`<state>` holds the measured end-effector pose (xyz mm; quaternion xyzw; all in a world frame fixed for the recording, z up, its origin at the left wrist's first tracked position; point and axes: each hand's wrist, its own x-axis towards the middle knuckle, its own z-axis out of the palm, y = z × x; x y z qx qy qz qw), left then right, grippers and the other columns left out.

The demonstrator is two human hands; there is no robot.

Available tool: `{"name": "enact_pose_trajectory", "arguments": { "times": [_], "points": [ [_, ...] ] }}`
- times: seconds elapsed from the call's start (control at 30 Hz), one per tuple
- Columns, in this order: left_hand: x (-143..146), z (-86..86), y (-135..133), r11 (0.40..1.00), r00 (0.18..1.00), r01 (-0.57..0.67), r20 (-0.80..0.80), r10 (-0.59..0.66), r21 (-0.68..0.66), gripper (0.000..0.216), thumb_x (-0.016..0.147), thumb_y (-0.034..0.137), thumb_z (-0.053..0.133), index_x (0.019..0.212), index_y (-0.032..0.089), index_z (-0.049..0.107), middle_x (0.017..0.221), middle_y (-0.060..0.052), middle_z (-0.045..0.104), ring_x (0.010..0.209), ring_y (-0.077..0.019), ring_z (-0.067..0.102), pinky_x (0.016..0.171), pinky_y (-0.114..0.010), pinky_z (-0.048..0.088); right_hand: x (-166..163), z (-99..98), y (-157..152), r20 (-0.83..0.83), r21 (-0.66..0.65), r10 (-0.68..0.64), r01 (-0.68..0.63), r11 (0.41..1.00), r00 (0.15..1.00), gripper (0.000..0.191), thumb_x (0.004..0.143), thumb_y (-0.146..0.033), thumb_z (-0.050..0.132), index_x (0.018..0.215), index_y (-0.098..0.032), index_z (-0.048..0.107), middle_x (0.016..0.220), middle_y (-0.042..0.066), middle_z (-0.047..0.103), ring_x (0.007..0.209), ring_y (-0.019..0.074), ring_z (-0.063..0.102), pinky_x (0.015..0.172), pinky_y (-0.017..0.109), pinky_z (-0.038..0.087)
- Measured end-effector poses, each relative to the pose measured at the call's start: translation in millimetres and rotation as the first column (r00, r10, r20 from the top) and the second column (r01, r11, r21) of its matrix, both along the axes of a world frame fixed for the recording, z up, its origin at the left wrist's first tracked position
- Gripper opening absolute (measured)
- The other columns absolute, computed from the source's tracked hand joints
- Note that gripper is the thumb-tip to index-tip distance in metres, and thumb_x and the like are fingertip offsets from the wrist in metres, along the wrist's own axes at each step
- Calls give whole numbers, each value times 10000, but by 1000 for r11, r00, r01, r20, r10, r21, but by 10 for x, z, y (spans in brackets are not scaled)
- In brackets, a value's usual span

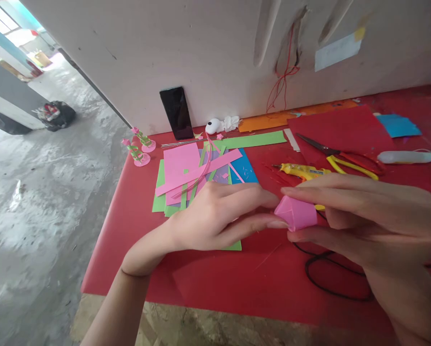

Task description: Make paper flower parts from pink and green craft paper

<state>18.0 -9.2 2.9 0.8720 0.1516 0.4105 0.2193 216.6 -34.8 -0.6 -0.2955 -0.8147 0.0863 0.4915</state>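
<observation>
A small folded pink paper piece (pixel 297 214), with a pointed left end and a wider flat strip on its right, is held above the red tabletop (pixel 215 283). My left hand (pixel 226 214) pinches its left end between thumb and fingers. From the right, my right hand (pixel 366 216) grips the same paper, fingers along the top and thumb below. Under my left hand lie pink paper strips (pixel 201 173) and green, purple and blue sheets. Just behind my right hand rests a yellow glue gun (pixel 303 171), partly hidden by the fingers.
A black phone (pixel 177 113) leans against the wall. Two pink-and-green paper ornaments (pixel 140 156) stand at the table's left edge. Scissors (pixel 339 156), a clear bottle (pixel 408 157) and red paper (pixel 339 129) lie at right. A black cord (pixel 330 283) loops near the front.
</observation>
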Motion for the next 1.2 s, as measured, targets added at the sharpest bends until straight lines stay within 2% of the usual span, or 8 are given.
{"name": "enact_pose_trajectory", "arguments": {
  "times": [0.1, 0.17, 0.33, 0.47, 0.67, 0.83, 1.2],
  "points": [
    [-1, -5, 13, 989, 997, -72, -22, 75, 126, 146, 896, 240, 573, 813, 122, 561, 607, 43, 568, 524, -30, 453, 491, -157, 352, -1, -14, -10, 39, 33, -43, 42, 999, 998, 452, 830, -255, 649, 1255, -373, 550, 732, -78, 643, 576, 60, 560, 528, 182, 500],
    [-7, -6, 17, 982, 995, -100, -12, 104, 162, 178, 882, 275, 591, 800, 119, 566, 592, 45, 566, 518, -27, 446, 488, -154, 351, 0, -15, -10, 61, 53, -54, 50, 997, 997, 450, 827, -240, 653, 1252, -352, 556, 739, -84, 643, 597, 46, 554, 555, 154, 498],
    [-25, 12, 10, 988, 996, -80, -21, 83, 133, 206, 851, 304, 616, 811, 106, 576, 629, 31, 611, 563, -17, 510, 545, -126, 409, 29, -17, -8, 82, 55, -64, 59, 997, 995, 563, 821, -229, 661, 1336, -379, 489, 767, -86, 645, 642, 46, 567, 594, 143, 511],
    [-23, 9, 13, 988, 996, -79, -21, 83, 135, 198, 850, 293, 620, 799, 108, 571, 615, 40, 593, 554, -15, 501, 529, -126, 401, 45, -24, -8, 119, 46, -57, 52, 998, 991, 610, 813, -232, 671, 1359, -400, 456, 866, -83, 678, 677, 52, 597, 599, 151, 527],
    [-26, -21, 26, 964, 991, -97, -65, 117, 247, 132, 903, 238, 558, 816, 141, 536, 605, 56, 545, 534, -31, 465, 494, -154, 383, 64, -20, -35, 172, 28, -69, 66, 997, 983, 522, 853, -266, 625, 1344, -371, 484, 939, -88, 686, 793, 39, 635, 751, 90, 522],
    [-42, -18, 28, 945, 985, -111, -89, 145, 309, 131, 931, 234, 512, 827, 154, 513, 624, 56, 547, 530, -29, 470, 502, -160, 386, 80, -41, -42, 213, 74, -95, 81, 994, 972, 529, 896, -275, 566, 1391, -381, 414, 992, -101, 672, 855, 10, 622, 876, 45, 466],
    [-92, 14, 28, 927, 975, -101, -149, 165, 362, 85, 921, 207, 525, 885, 129, 531, 675, 39, 589, 527, -45, 465, 493, -188, 392, 47, -4, -74, 241, 7, -69, 70, 998, 968, 505, 942, -312, 476, 1420, -409, 341, 949, -88, 657, 770, 20, 617, 751, 62, 510]
  ]
}}
